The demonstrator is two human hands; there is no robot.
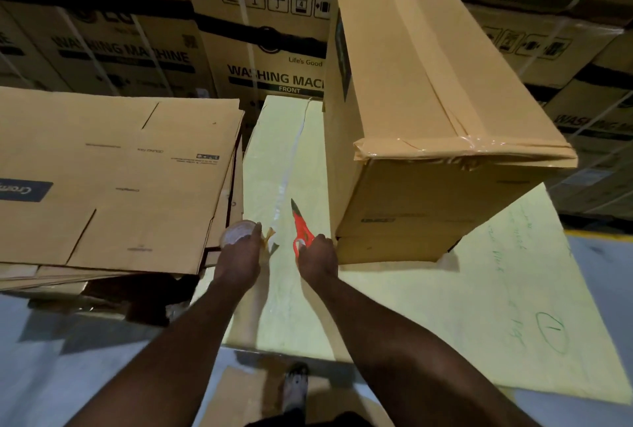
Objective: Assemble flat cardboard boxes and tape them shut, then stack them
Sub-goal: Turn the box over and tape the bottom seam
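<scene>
A stack of flat brown cardboard blanks [113,180] lies within reach at left; the left hand [239,255] grips a clear tape roll [236,233], the right hand [317,257] grasps orange-handled scissors [301,224], likely for cutting tape, beside the sealed brown cardboard box [428,118] on the pale yellow worktop [284,306].

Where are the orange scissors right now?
In the head view, the orange scissors are gripped by the right hand over the yellow surface, between the left hand holding the tape roll and the taped box.
</scene>
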